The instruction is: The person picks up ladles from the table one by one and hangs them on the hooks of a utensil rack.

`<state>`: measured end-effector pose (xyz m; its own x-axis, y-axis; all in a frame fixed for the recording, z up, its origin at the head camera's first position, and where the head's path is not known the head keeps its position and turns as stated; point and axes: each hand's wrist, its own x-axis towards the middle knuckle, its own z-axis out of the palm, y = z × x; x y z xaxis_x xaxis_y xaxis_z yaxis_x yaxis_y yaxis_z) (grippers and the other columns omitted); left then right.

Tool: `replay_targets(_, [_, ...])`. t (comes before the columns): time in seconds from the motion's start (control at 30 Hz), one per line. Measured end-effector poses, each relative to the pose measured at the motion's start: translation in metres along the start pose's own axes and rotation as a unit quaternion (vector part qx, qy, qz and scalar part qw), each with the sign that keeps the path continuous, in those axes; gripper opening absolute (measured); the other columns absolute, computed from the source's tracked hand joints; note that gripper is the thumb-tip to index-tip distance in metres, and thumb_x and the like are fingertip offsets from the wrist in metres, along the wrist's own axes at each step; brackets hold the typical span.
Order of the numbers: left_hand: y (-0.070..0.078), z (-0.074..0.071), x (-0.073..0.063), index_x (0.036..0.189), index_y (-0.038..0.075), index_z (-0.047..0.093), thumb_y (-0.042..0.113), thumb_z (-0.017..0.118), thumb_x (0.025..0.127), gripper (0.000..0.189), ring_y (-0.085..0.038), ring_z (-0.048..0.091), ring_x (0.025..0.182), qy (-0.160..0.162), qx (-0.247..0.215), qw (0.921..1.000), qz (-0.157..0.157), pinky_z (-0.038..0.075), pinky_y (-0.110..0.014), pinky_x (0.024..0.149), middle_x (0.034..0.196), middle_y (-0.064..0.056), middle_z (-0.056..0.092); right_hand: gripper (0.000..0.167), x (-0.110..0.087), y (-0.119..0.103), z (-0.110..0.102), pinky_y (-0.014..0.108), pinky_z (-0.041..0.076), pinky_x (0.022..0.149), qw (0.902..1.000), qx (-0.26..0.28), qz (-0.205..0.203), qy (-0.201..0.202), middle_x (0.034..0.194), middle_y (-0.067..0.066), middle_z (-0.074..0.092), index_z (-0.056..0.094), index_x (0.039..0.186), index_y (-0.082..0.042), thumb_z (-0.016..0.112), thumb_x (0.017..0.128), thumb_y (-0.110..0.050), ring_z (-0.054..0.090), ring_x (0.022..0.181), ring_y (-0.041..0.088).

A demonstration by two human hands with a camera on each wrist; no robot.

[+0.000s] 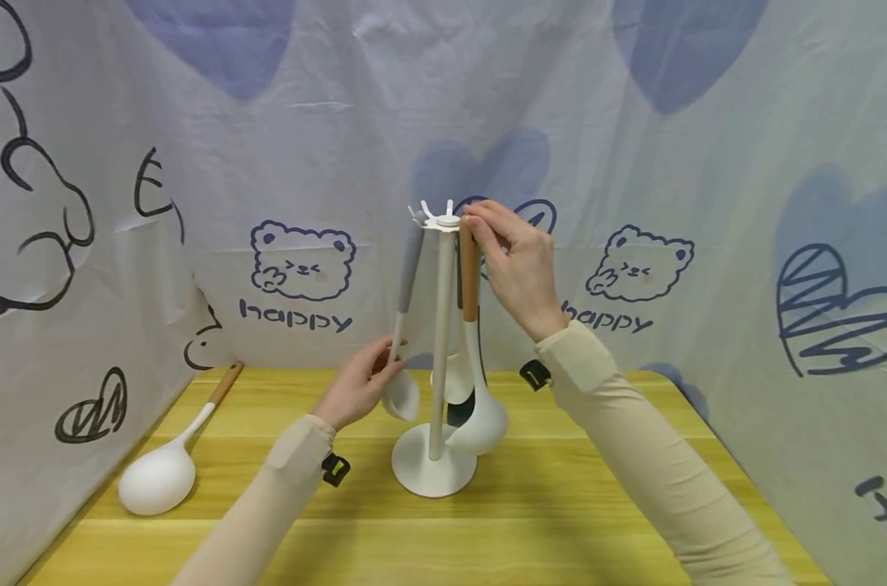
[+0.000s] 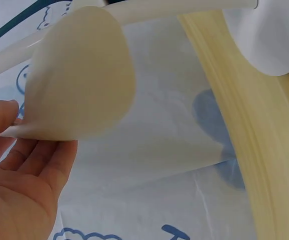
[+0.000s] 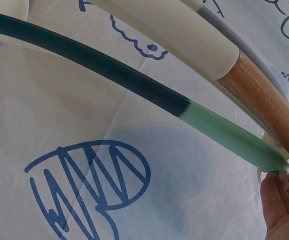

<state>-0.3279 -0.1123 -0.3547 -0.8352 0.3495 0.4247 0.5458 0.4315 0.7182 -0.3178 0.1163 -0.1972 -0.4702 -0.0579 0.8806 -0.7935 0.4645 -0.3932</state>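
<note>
A white utensil stand [image 1: 440, 342] rises in the middle of the table, with a ring of hooks [image 1: 436, 216] on top. My left hand [image 1: 359, 378] pinches the white stem of a grey-handled ladle [image 1: 400, 396] just above its bowl. That ladle hangs tilted on the stand's left side, and its bowl [image 2: 84, 75] fills part of the left wrist view. My right hand [image 1: 515, 268] pinches the top end of a wooden-handled ladle [image 1: 487, 423] at the hooks. Close by those fingertips is the end of a green-handled utensil [image 3: 224, 132] with a dark stem.
Behind the pole hang a white-headed utensil [image 1: 454, 380] and a dark-headed one [image 1: 460, 408]. A large white ladle [image 1: 158, 476] with a wooden handle lies at the table's left edge. Printed cloth [image 1: 385, 106] encloses the table's back and sides.
</note>
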Motion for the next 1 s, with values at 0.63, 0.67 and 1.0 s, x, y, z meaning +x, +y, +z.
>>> replay_targets(0.63, [-0.006, 0.011, -0.011, 0.141, 0.007, 0.05, 0.014, 0.054, 0.101, 0.041, -0.033, 0.057, 0.124, -0.009, 0.01, 0.9999, -0.002, 0.053, -0.043, 0.101, 0.132, -0.018, 0.06, 0.03, -0.001, 0.0, 0.002, 0.024, 0.055, 0.093, 0.9997, 0.013, 0.019, 0.006, 0.127, 0.009, 0.067, 0.071, 0.119, -0.004, 0.058, 0.099, -0.022, 0.066, 0.114, 0.016])
replay_targets(0.67, [-0.007, 0.011, -0.011, 0.141, 0.007, 0.049, 0.014, 0.054, 0.101, 0.041, -0.033, 0.057, 0.124, -0.008, 0.009, 0.9999, -0.001, 0.053, -0.043, 0.1, 0.133, -0.017, 0.06, 0.03, -0.002, 0.0, 0.002, 0.023, 0.055, 0.093, 0.9997, 0.012, 0.019, 0.005, 0.129, 0.009, 0.066, 0.07, 0.12, -0.005, 0.058, 0.1, -0.023, 0.065, 0.115, 0.016])
replay_targets(1.0, [-0.005, 0.007, -0.015, 0.148, 0.01, 0.042, 0.021, 0.052, 0.103, 0.047, -0.032, 0.054, 0.127, -0.01, 0.011, 0.9998, -0.012, 0.052, -0.046, 0.1, 0.138, -0.016, 0.057, 0.032, -0.009, 0.003, 0.0, 0.025, 0.049, 0.103, 0.9999, -0.012, -0.001, 0.002, 0.139, 0.005, 0.059, 0.066, 0.127, -0.009, 0.054, 0.102, -0.024, 0.054, 0.13, 0.014])
